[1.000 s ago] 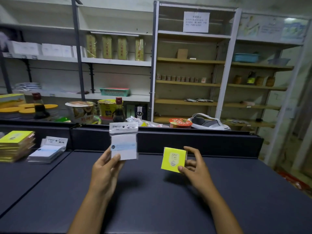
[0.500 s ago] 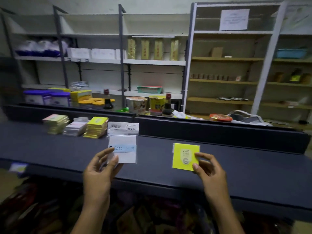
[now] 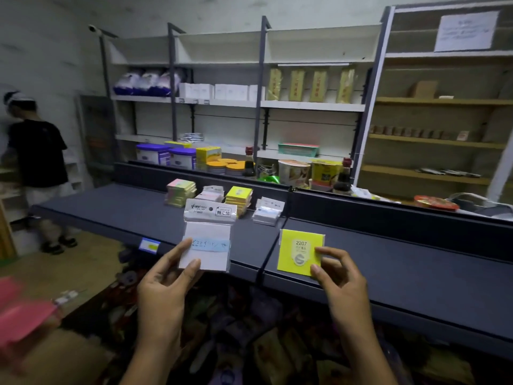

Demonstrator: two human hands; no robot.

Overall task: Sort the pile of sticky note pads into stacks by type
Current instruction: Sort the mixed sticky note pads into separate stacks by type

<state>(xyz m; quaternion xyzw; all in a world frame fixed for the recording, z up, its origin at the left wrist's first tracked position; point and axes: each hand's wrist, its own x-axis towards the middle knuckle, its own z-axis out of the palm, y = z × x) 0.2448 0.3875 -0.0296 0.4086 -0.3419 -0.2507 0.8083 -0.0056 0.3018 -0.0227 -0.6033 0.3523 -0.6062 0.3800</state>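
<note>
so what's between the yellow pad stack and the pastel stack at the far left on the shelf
In the head view, a stack of white packaged pads sits between the yellow pad stack and the pastel stack on the dark shelf.

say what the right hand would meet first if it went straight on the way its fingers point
Probably the dark shelf top, or the low back wall behind it. The right hand points up and left, pinching the yellow pad; depth is unclear.

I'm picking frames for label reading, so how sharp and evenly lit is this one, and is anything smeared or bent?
Head view: dim, flat lighting; the yellow pad in the right hand reads "2207" sharply, the bagged white pad in the left hand is fairly clear; a pink blur smears the lower-left edge; wide-angle distortion bows the shelf uprights.
</note>
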